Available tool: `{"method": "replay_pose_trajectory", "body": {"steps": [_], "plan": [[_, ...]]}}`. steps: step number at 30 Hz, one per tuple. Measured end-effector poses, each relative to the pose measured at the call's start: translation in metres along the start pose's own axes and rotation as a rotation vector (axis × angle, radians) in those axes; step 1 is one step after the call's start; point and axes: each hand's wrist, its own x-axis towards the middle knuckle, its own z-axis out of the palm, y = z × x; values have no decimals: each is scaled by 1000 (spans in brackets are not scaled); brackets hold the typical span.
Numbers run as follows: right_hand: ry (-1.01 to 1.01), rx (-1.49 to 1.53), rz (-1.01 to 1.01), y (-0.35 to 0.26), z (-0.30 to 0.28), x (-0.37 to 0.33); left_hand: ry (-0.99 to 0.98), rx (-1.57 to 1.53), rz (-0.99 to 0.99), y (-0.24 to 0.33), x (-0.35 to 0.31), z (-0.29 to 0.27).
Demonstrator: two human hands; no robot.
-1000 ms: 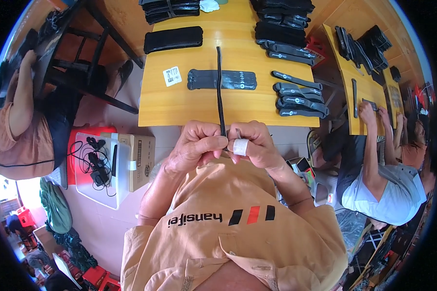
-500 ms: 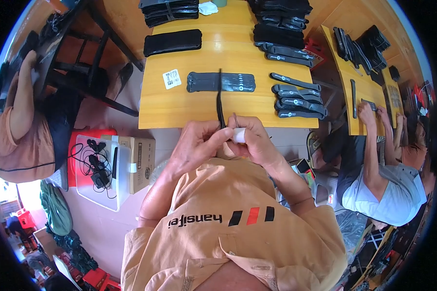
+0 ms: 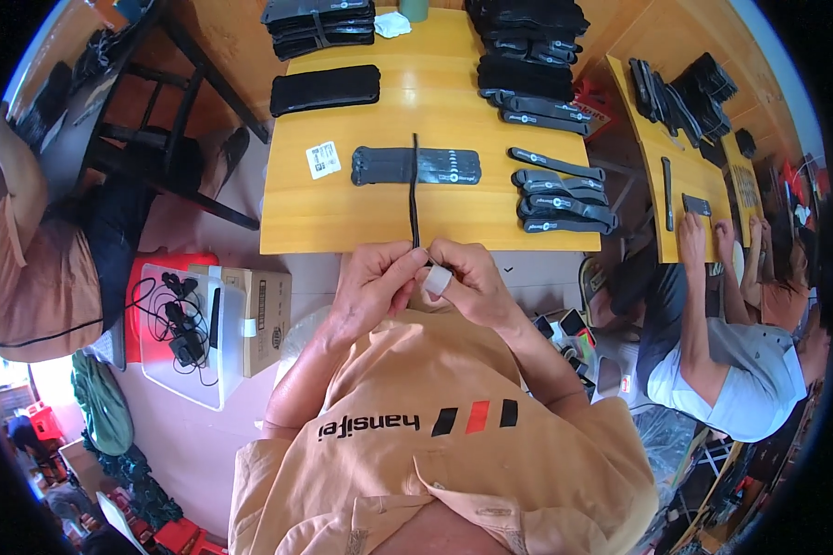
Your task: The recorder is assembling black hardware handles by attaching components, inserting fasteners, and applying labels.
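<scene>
A thin black strap [image 3: 415,199], seen edge-on, stands out from my hands over the table's near edge. My left hand [image 3: 372,285] is closed in a pinch round its near end. Close against it, my right hand [image 3: 479,285] pinches at the same end, its fingertips meeting the left ones; a white wrap [image 3: 438,279] goes round one digit. The exact grip is partly hidden by the fingers. Beyond the strap's far part lies a flat row of overlapping dark straps [image 3: 379,165] with pale printed marks. A white label [image 3: 323,160] lies left of it.
On the yellow table [image 3: 342,222] are looped straps [image 3: 565,202] at right, a black bundle [image 3: 324,90] and strap stacks [image 3: 319,23] farther back. A clear bin [image 3: 171,370] of cables and a carton [image 3: 267,314] stand left. Co-workers sit on both sides.
My right hand has turned and come in nearer to my left, its wrapped digit shifting left and down. The strap stays in my hands; the whole view has shifted slightly.
</scene>
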Motion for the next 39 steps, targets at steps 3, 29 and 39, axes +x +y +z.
{"method": "replay_pose_trajectory", "body": {"steps": [3, 29, 39], "plan": [[-88, 295, 122, -1, -2, -2, -61, -59, -1, 3, -4, 1], [525, 708, -366, -98, -209, -44, 471, -624, 157, -5, -84, -166], [725, -1124, -271, -86, -128, -13, 597, 69, -206, -85, 12, -124]]}}
